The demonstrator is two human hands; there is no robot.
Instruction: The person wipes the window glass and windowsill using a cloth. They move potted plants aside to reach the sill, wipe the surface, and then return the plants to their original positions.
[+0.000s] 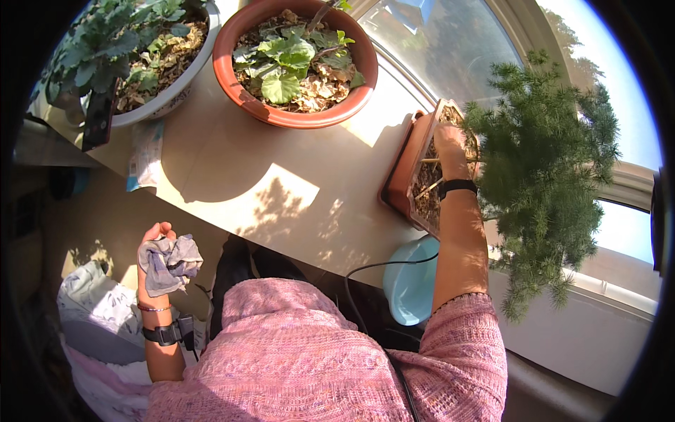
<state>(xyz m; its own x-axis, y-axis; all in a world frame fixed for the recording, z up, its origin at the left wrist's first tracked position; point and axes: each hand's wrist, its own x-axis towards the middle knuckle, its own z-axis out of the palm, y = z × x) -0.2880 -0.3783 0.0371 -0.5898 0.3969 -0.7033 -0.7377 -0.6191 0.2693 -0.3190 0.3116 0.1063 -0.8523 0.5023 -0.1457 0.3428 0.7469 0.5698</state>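
My left hand [161, 232] is raised at the lower left, closed around a crumpled greyish cloth [171, 264] that hides the palm. My right hand [450, 140] reaches into a rectangular terracotta-coloured planter [408, 163] by the window, its fingertips hidden at the soil. Thin sticks [430, 188] lie across the dry soil beside my right wrist. A feathery green plant [543, 158] spreads to the right of my right forearm. Whether my right hand grips anything cannot be seen.
On the ledge [211, 174] stand a round terracotta-coloured pot [295, 118] and a white pot [211, 42] of leafy plants. A plastic packet [146, 153] lies at its edge. A light blue basin [406, 285] is below the planter. A black cable [369, 267] crosses in front of me.
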